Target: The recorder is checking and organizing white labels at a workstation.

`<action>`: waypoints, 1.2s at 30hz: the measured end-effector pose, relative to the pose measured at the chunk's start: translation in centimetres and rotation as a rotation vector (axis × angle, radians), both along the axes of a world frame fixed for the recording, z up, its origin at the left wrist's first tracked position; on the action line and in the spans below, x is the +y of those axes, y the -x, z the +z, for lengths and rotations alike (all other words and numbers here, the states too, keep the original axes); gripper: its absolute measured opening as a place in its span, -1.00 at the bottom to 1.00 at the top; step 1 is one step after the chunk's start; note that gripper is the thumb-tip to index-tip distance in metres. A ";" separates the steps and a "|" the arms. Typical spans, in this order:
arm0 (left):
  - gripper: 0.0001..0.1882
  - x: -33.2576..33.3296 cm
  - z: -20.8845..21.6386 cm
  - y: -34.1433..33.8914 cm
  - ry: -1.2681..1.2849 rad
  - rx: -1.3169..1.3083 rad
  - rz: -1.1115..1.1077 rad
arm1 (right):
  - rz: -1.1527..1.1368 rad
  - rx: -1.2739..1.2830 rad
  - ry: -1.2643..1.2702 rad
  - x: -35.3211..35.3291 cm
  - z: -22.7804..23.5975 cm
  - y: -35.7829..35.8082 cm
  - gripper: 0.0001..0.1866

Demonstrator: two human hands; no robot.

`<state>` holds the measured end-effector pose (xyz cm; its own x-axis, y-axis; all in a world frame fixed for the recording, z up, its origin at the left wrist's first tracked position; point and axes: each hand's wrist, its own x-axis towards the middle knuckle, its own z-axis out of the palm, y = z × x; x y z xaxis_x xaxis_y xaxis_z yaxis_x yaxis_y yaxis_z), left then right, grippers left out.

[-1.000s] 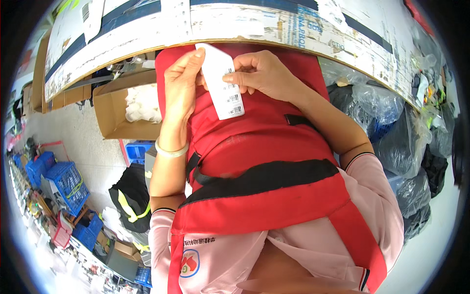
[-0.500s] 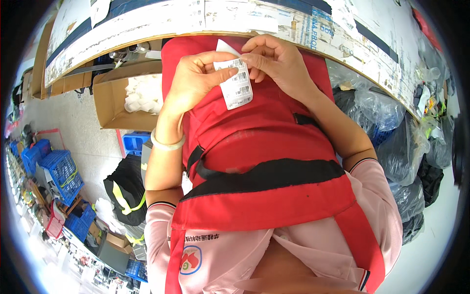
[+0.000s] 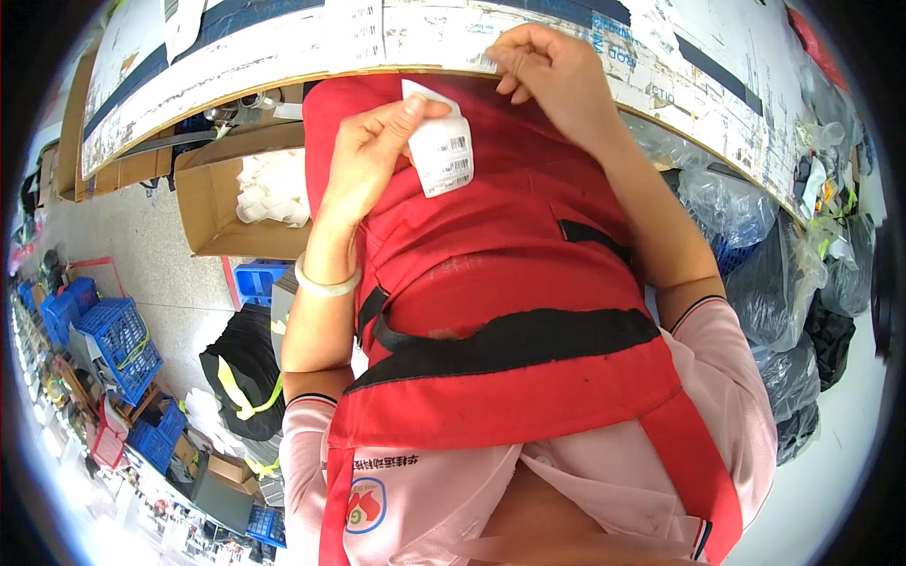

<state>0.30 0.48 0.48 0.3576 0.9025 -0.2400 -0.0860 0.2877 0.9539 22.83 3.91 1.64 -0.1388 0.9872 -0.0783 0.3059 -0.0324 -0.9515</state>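
A strip of white barcode labels (image 3: 444, 156) hangs over my lap. My left hand (image 3: 373, 146) pinches it near its upper end between thumb and fingers. The strip's top corner bends up above the thumb. My right hand (image 3: 557, 85) is apart from the strip, over the table's near edge. Its thumb and forefinger are pressed together and the other fingers are curled. Whether a small label sits between those fingertips I cannot make out against the white tabletop. Behind the strip lies my red apron (image 3: 500, 212).
The worn white table (image 3: 217, 90) spans the top of the view. An open cardboard box (image 3: 208, 203) with crumpled white paper stands left of my lap. Plastic bags (image 3: 755, 274) lie at the right. Blue crates (image 3: 123, 340) and a black bag (image 3: 241, 368) are at the left.
My right hand has left the label strip and moved up and right over the table edge. My left hand still holds the strip and has turned, shifting slightly left.
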 end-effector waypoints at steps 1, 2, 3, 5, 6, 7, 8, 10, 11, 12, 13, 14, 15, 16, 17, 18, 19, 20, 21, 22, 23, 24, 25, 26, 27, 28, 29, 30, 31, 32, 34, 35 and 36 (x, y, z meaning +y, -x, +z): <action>-0.64 0.1 0.1 0.1 0.028 -0.009 0.053 | -0.006 0.008 0.061 0.8 0.1 -0.5 -0.80; -0.63 0.1 0.4 0.2 0.067 -0.002 0.078 | 0.024 -0.004 0.123 1.4 0.6 -1.0 -0.79; -0.63 0.2 0.4 0.2 0.069 -0.004 0.079 | 0.025 -0.006 0.125 1.8 0.6 -1.3 -0.79; -0.65 0.2 0.4 0.0 0.037 0.006 0.133 | 0.021 -0.051 0.194 2.5 0.4 -1.8 -0.79; -0.67 0.3 0.4 0.1 0.037 -0.009 0.146 | 0.024 -0.052 0.195 2.7 0.8 -1.7 -0.79; -0.67 0.3 0.2 0.1 0.038 -0.009 0.149 | 0.019 -0.002 0.255 3.0 1.3 -1.6 -0.81; -0.68 0.2 0.0 0.1 0.031 -0.009 0.154 | 0.013 0.048 0.315 3.3 1.7 -1.5 -0.82; -0.69 0.3 -0.2 0.2 0.027 -0.010 0.157 | 0.018 0.025 0.325 3.7 2.0 -1.4 -0.82; -0.70 0.4 -0.1 0.2 0.026 -0.014 0.153 | 0.025 0.003 0.332 3.8 2.0 -1.3 -0.81; -0.71 0.4 -0.1 0.1 0.024 -0.020 0.148 | 0.023 0.003 0.333 3.9 2.0 -1.3 -0.81; -0.71 0.5 -0.1 0.1 0.024 -0.020 0.146 | 0.023 -0.012 0.324 4.0 1.9 -1.3 -0.81; -0.71 0.5 0.0 0.0 0.020 -0.015 0.147 | 0.024 -0.026 0.316 4.1 1.8 -1.3 -0.81; -0.72 0.5 0.0 0.0 0.016 -0.010 0.148 | 0.023 -0.026 0.316 4.1 1.7 -1.3 -0.81; -0.72 0.5 -0.1 0.0 0.017 -0.010 0.147 | 0.025 -0.036 0.318 4.2 1.6 -1.3 -0.81; -0.73 0.6 -0.3 0.0 0.019 -0.016 0.151 | 0.028 -0.046 0.320 4.3 1.5 -1.3 -0.81; -0.73 0.5 -0.4 0.0 0.020 -0.022 0.155 | 0.027 -0.046 0.321 4.3 1.4 -1.4 -0.81; -0.73 0.5 -0.3 -0.1 0.020 -0.022 0.154 | 0.038 -0.052 0.324 4.4 1.4 -1.4 -0.81; -0.73 0.5 -0.3 -0.1 0.021 -0.017 0.151 | 0.049 -0.058 0.327 4.4 1.4 -1.4 -0.81; -0.74 0.4 -0.3 -0.1 0.022 -0.012 0.148 | 0.049 -0.058 0.327 4.4 1.4 -1.4 -0.81; -0.74 0.4 -0.3 -0.1 0.022 -0.012 0.148 | 0.049 -0.058 0.322 4.4 1.4 -1.3 -0.81; -0.74 0.4 -0.4 0.0 0.025 -0.015 0.152 | 0.049 -0.057 0.316 4.4 1.4 -1.3 -0.81; -0.75 0.4 -0.4 0.0 0.028 -0.018 0.155 | 0.048 -0.058 0.317 4.4 1.4 -1.3 -0.81; -0.75 0.4 -0.4 -0.1 0.029 -0.018 0.154 | 0.043 -0.063 0.320 4.4 1.2 -1.3 -0.81; -0.75 0.4 -0.3 -0.1 0.032 -0.014 0.155 | 0.039 -0.068 0.323 4.5 1.1 -1.3 -0.81; -0.76 0.4 -0.3 -0.2 0.036 -0.010 0.156 | 0.038 -0.068 0.323 4.5 1.0 -1.4 -0.81; -0.76 0.3 -0.3 -0.2 0.036 -0.011 0.155 | 0.039 -0.058 0.323 4.5 0.9 -1.4 -0.81; -0.76 0.3 -0.3 -0.2 0.032 -0.012 0.155 | 0.041 -0.048 0.323 4.4 0.9 -1.4 -0.81; -0.76 0.3 -0.4 -0.2 0.028 -0.014 0.155 | 0.041 -0.048 0.322 4.5 0.9 -1.4 -0.81; -0.76 0.3 -0.4 -0.2 0.028 -0.014 0.156 | 0.040 -0.052 0.323 4.5 0.9 -1.3 -0.81; -0.76 0.3 -0.5 -0.2 0.029 -0.017 0.153 | 0.040 -0.057 0.323 4.5 1.0 -1.3 -0.81; -0.76 0.2 -0.6 -0.1 0.029 -0.021 0.150 | 0.038 -0.057 0.321 4.5 1.0 -1.2 -0.81; -0.76 0.3 -0.6 -0.1 0.032 -0.029 0.150 | 0.036 -0.057 0.319 4.5 1.0 -1.2 -0.81; -0.76 0.3 -0.7 -0.1 0.036 -0.037 0.149 | 0.035 -0.057 0.319 4.5 1.1 -1.2 -0.81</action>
<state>0.40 0.74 -0.20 0.2299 0.9374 -0.2617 -0.1654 0.3027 0.9386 24.04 8.45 2.71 -0.1590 0.9063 -0.3916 0.3645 -0.3148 -0.8764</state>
